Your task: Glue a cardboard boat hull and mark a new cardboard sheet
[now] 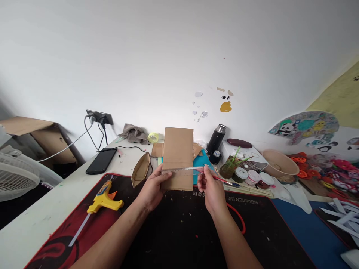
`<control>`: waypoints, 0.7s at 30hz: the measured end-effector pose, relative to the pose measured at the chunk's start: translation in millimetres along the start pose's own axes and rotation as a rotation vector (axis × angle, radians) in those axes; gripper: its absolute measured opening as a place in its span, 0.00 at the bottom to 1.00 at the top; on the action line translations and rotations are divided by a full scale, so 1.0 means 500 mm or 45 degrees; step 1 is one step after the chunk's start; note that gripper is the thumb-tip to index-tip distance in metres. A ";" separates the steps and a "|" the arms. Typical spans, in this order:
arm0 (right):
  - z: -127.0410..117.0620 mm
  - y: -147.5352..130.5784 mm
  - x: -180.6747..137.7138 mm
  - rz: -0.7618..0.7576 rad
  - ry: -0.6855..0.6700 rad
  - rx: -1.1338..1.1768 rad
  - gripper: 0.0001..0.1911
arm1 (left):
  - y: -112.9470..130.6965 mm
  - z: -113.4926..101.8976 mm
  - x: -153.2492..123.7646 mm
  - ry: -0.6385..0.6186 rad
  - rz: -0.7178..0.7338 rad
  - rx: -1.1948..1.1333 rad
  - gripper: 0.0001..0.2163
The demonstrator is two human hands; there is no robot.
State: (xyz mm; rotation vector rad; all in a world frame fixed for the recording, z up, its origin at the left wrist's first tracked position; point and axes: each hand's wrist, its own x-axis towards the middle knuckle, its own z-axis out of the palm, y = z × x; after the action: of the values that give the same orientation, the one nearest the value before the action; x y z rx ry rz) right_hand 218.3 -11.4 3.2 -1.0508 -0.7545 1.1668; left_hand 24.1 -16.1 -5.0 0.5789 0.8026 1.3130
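Note:
A rectangular piece of brown cardboard (pixel 178 147) is held up above the dark desk mat. My left hand (pixel 153 188) grips its lower left edge, the thumb lying across a clear ruler (pixel 179 170). The ruler crosses the lower part of the cardboard and sticks out past its right edge. At that end, my right hand (pixel 211 190) pinches the ruler between thumb and fingers. A slim red and blue pen or brush (pixel 227 182) shows beside the right hand; whether it is held, I cannot tell. Left of the cardboard stands a curved cardboard piece (pixel 141 170).
On the mat's left lies a yellow glue gun (pixel 104 200), with a black phone (pixel 101 161) behind it. A black thermos (pixel 216 138), paint jars (pixel 253 177) and a pinkish bowl (pixel 280 163) stand at the back right. A white fan (pixel 18 173) is at far left.

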 end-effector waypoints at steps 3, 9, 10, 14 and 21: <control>0.000 -0.001 0.002 0.002 0.003 0.006 0.33 | 0.000 0.000 0.000 -0.008 -0.006 -0.004 0.36; 0.000 -0.001 0.002 0.004 0.012 0.003 0.32 | 0.000 0.001 0.000 -0.014 -0.016 -0.013 0.37; 0.000 -0.001 0.002 0.003 0.009 0.001 0.32 | 0.001 0.001 -0.001 -0.017 -0.016 -0.015 0.37; 0.000 -0.002 0.001 -0.006 -0.007 0.000 0.31 | 0.003 0.004 -0.003 -0.017 -0.011 -0.011 0.38; 0.000 -0.001 0.001 0.007 0.001 0.008 0.31 | 0.002 0.000 -0.002 0.009 -0.012 0.000 0.36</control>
State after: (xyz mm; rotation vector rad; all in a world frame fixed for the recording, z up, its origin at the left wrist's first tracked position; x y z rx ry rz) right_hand 218.7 -10.9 3.7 -1.0485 -0.7469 1.1726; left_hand 23.4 -16.8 -4.0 0.5701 0.8098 1.3070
